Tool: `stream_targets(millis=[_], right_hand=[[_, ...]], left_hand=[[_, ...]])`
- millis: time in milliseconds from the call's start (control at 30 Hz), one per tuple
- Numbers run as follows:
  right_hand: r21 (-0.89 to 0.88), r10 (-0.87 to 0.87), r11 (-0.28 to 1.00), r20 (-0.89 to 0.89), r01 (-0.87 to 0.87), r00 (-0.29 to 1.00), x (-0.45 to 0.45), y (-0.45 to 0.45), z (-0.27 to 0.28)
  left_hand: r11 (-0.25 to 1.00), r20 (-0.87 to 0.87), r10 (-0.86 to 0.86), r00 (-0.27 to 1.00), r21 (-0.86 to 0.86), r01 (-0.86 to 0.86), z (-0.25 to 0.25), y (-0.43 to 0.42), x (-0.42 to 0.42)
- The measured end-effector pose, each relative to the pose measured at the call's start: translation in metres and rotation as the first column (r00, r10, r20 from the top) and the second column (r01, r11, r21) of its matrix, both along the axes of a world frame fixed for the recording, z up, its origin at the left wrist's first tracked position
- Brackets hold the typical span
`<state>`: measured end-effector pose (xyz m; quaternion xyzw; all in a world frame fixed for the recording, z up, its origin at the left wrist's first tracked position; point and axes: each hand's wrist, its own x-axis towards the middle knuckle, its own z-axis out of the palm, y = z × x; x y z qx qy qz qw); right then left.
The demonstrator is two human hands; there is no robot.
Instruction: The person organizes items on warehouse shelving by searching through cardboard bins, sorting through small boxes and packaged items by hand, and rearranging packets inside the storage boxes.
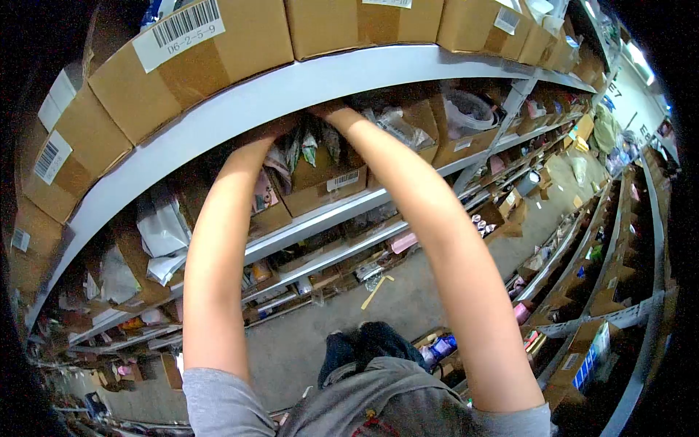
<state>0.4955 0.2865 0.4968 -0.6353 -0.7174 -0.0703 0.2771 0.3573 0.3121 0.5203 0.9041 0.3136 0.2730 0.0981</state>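
Both of my arms reach forward under a pale shelf beam (342,79) into a cardboard box (325,177) with a barcode label on its front. My left hand (271,131) is in shadow at the left of the box, beside crumpled wrapped items (309,144) that hang over its front edge. On the other side, my right hand (329,109) reaches in above the same items. The fingers of both hands are hidden by shadow and the beam, so what they touch or hold cannot be made out.
Labelled cardboard boxes (191,65) line the shelf above. Right of my right arm are a box of clear plastic packets (402,127) and a translucent tub (467,115). White bags (162,226) stick out at left. More stocked shelving (619,284) stands across the aisle floor (291,357).
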Motion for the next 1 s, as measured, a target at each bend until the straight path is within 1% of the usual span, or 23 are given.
stream_targets(millis=[67, 133, 233, 267, 333, 367, 433, 467, 567, 600, 633, 667, 700, 733, 800, 867, 900, 933, 967, 1000], right_hand=[[-0.002, 0.021, 1.000, 0.007, -0.021, 1.000, 0.003, -0.005, 0.001], [0.010, -0.002, 1.000, 0.011, 0.002, 1.000, 0.004, -0.011, -0.002], [0.071, -0.100, 0.993, 0.031, 0.097, 0.995, 0.000, -0.019, -0.023], [-0.022, -0.201, 0.979, 0.015, 0.201, 0.980, -0.007, -0.025, -0.022], [0.060, -0.239, 0.969, 0.007, 0.239, 0.971, -0.007, -0.013, -0.036], [0.063, -0.236, 0.970, 0.002, 0.236, 0.972, -0.007, -0.018, -0.030], [-0.155, -0.252, 0.957, -0.034, 0.244, 0.967, -0.006, -0.038, -0.014], [-0.154, -0.246, 0.959, -0.037, 0.237, 0.969, -0.002, -0.041, -0.017], [0.021, -0.194, 0.981, 0.108, 0.193, 0.975, 0.012, -0.045, -0.033], [0.018, -0.186, 0.982, 0.105, 0.185, 0.977, 0.005, -0.056, -0.018], [-0.193, -0.209, 0.953, 0.134, 0.232, 0.969, -0.008, -0.077, 0.011], [-0.392, -0.224, 0.878, 0.169, 0.274, 0.960, -0.017, -0.091, 0.026], [-0.200, -0.247, 0.943, 0.115, 0.266, 0.962, -0.016, -0.098, 0.018], [-0.200, -0.239, 0.945, 0.116, 0.258, 0.964, -0.016, -0.098, 0.015], [-0.218, -0.351, 0.902, 0.134, 0.373, 0.927, -0.022, -0.103, 0.017], [-0.195, -0.350, 0.907, 0.147, 0.374, 0.925, -0.034, -0.105, 0.015], [-0.059, -0.277, 0.952, 0.252, 0.300, 0.927, -0.039, -0.102, 0.011], [0.064, -0.214, 0.977, 0.363, 0.205, 0.907, -0.044, -0.099, 0.008], [-0.020, -0.183, 0.978, 0.412, 0.210, 0.893, -0.045, -0.095, 0.007], [-0.024, -0.177, 0.978, 0.415, 0.205, 0.893, -0.043, -0.089, 0.004]], left_hand=[[1.000, 0.003, 0.010, 1.000, 0.009, -0.010, -0.001, -0.003, 0.005], [0.999, 0.006, 0.026, 1.000, 0.018, -0.027, -0.002, -0.006, 0.013], [0.999, -0.002, 0.035, 0.999, 0.013, -0.035, -0.003, -0.008, 0.021], [1.000, -0.009, 0.030, 1.000, 0.005, -0.030, -0.002, -0.008, 0.021], [0.999, -0.042, 0.014, 0.999, -0.039, -0.016, 0.000, -0.008, 0.017], [0.997, -0.076, -0.005, 0.997, -0.083, -0.001, 0.002, -0.008, 0.014], [0.982, -0.161, -0.050, 0.986, -0.189, 0.019, 0.008, -0.012, 0.004], [0.972, -0.202, -0.067, 0.977, -0.232, 0.019, 0.010, -0.015, 0.001], [0.946, -0.327, -0.096, 0.940, -0.324, -0.016, 0.012, -0.033, -0.004], [0.940, -0.366, -0.088, 0.926, -0.337, -0.044, 0.012, -0.041, -0.003], [0.933, -0.402, -0.083, 0.912, -0.352, -0.070, 0.013, -0.048, -0.003], [0.930, -0.418, -0.073, 0.905, -0.356, -0.090, 0.016, -0.055, -0.001], [0.939, -0.478, 0.024, 0.878, -0.291, -0.185, 0.023, -0.069, 0.003], [0.936, -0.530, 0.121, 0.839, -0.220, -0.274, 0.026, -0.075, 0.003], [0.959, -0.411, 0.148, 0.900, -0.165, -0.233, 0.006, -0.062, 0.003], [0.971, -0.317, 0.135, 0.939, -0.148, -0.190, -0.001, -0.055, 0.003], [0.974, -0.284, 0.132, 0.950, -0.139, -0.177, -0.001, -0.055, 0.002], [0.985, -0.149, 0.148, 0.978, -0.061, -0.159, -0.003, -0.056, 0.004], [0.988, -0.012, 0.152, 0.988, 0.017, -0.151, -0.005, -0.057, 0.004], [0.988, -0.010, 0.156, 0.988, 0.012, -0.156, -0.008, -0.055, 0.003]])
